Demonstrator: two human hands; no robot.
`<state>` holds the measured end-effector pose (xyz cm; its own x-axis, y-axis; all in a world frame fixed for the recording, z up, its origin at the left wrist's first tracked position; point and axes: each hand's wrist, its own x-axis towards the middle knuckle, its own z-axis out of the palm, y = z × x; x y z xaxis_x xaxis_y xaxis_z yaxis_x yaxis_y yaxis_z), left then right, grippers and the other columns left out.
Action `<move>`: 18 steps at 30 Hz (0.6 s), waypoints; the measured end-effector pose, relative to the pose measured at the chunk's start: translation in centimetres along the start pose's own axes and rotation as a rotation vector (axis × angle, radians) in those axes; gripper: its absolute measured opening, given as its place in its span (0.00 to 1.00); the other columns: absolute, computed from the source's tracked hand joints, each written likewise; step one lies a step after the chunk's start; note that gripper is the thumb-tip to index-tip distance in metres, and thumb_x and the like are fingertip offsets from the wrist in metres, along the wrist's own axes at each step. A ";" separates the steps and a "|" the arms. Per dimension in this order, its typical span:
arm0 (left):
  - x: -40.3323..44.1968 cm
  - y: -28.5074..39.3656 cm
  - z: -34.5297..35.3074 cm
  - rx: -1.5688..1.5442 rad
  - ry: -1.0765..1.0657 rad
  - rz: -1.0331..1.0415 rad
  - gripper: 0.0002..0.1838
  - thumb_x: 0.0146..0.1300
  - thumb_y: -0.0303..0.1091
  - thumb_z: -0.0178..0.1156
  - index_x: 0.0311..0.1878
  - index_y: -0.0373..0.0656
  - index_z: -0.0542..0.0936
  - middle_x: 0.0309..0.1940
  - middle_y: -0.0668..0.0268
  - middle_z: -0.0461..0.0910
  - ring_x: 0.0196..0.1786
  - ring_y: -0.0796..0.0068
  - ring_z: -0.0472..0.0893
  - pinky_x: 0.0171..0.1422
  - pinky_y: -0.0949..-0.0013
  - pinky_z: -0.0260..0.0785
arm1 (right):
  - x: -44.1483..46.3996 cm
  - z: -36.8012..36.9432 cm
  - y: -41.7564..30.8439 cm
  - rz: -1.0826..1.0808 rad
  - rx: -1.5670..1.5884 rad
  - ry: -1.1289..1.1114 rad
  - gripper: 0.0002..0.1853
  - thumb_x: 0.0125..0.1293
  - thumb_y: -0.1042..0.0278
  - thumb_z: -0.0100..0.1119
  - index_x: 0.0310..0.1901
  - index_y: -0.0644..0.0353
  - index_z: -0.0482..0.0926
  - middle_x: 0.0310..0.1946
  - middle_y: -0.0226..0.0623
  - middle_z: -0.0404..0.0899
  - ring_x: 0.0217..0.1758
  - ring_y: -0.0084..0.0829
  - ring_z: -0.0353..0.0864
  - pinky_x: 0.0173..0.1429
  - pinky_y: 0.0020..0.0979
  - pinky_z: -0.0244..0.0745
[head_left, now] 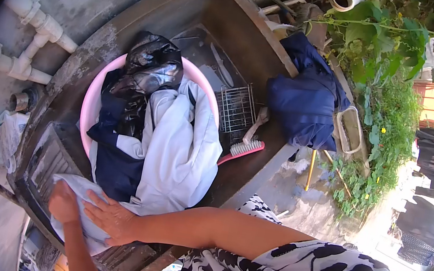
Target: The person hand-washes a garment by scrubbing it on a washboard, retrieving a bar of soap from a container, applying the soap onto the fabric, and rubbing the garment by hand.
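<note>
From the head, the left hand (67,202) has its fingers curled tight on a white cloth (91,242), and the right hand (110,218) lies on it with open fingers. The cloth is on the bumpy end of a sink (236,21), beside a pink tub (84,113) with clothes (177,152) in it

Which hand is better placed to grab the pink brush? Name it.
Probably the right hand: it lies nearer the pink brush, fingers extended on the pale cloth, while the left hand looks closed on it.
</note>
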<state>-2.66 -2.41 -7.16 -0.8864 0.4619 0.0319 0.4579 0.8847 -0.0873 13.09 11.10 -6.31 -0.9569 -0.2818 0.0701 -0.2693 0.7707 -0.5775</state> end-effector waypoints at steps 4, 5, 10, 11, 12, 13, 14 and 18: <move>1.3 1.0 -0.7 0.044 0.017 -0.065 0.24 0.75 0.52 0.46 0.30 0.44 0.77 0.24 0.52 0.81 0.26 0.45 0.82 0.26 0.45 0.69 | -0.6 0.7 -0.2 0.008 -0.050 0.106 0.51 0.53 0.32 0.59 0.72 0.63 0.63 0.76 0.54 0.53 0.81 0.62 0.35 0.78 0.62 0.31; -0.6 2.7 -2.4 -0.020 -0.005 -0.021 0.23 0.75 0.49 0.49 0.28 0.44 0.78 0.22 0.52 0.80 0.25 0.46 0.81 0.25 0.47 0.68 | -0.6 0.5 0.1 0.003 -0.050 0.113 0.51 0.53 0.32 0.59 0.72 0.63 0.63 0.76 0.54 0.53 0.81 0.62 0.35 0.78 0.62 0.31; -8.7 8.5 -6.9 -0.264 0.059 0.302 0.22 0.70 0.41 0.57 0.18 0.45 0.75 0.16 0.55 0.74 0.19 0.50 0.76 0.24 0.51 0.65 | 0.3 1.3 0.1 -0.061 0.464 -0.076 0.47 0.55 0.35 0.58 0.70 0.61 0.66 0.72 0.55 0.59 0.80 0.60 0.39 0.78 0.62 0.31; -7.7 6.5 -4.7 -0.251 0.114 0.281 0.23 0.69 0.42 0.57 0.16 0.46 0.73 0.16 0.57 0.74 0.19 0.52 0.76 0.23 0.51 0.64 | 0.4 1.1 0.5 -0.097 0.643 -0.159 0.46 0.55 0.36 0.57 0.69 0.62 0.67 0.71 0.55 0.60 0.80 0.60 0.40 0.78 0.62 0.31; -4.5 4.4 -3.0 -0.187 0.051 0.168 0.23 0.72 0.44 0.54 0.19 0.46 0.76 0.17 0.57 0.76 0.20 0.52 0.77 0.24 0.50 0.67 | -0.7 -0.1 0.2 -0.020 0.040 -0.079 0.47 0.56 0.37 0.58 0.70 0.65 0.65 0.73 0.54 0.56 0.80 0.59 0.40 0.79 0.59 0.32; -0.8 2.4 -1.4 0.005 -0.021 0.035 0.23 0.74 0.48 0.49 0.25 0.45 0.79 0.19 0.56 0.79 0.23 0.49 0.80 0.26 0.48 0.70 | -0.7 -0.8 0.3 -0.009 0.129 0.040 0.48 0.56 0.37 0.58 0.70 0.68 0.62 0.75 0.52 0.53 0.80 0.59 0.38 0.79 0.57 0.35; 2.7 1.0 0.0 0.040 -0.012 -0.099 0.25 0.75 0.52 0.45 0.29 0.45 0.80 0.22 0.53 0.82 0.26 0.47 0.82 0.30 0.46 0.74 | -0.3 -1.9 0.5 -0.005 0.156 -0.032 0.49 0.56 0.36 0.58 0.71 0.68 0.62 0.75 0.52 0.52 0.81 0.60 0.37 0.79 0.55 0.38; 1.3 2.9 -2.6 0.033 0.001 -0.041 0.23 0.72 0.51 0.51 0.24 0.46 0.79 0.22 0.54 0.82 0.25 0.50 0.83 0.28 0.52 0.74 | -0.4 -2.2 0.4 -0.010 0.025 -0.060 0.47 0.57 0.35 0.57 0.71 0.63 0.64 0.76 0.49 0.52 0.81 0.58 0.38 0.78 0.58 0.39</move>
<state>-2.36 0.92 -4.76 -0.9042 0.4255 0.0371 0.4188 0.9003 -0.1185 13.16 12.80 -4.77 -0.9458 -0.3236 0.0270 -0.2748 0.7534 -0.5973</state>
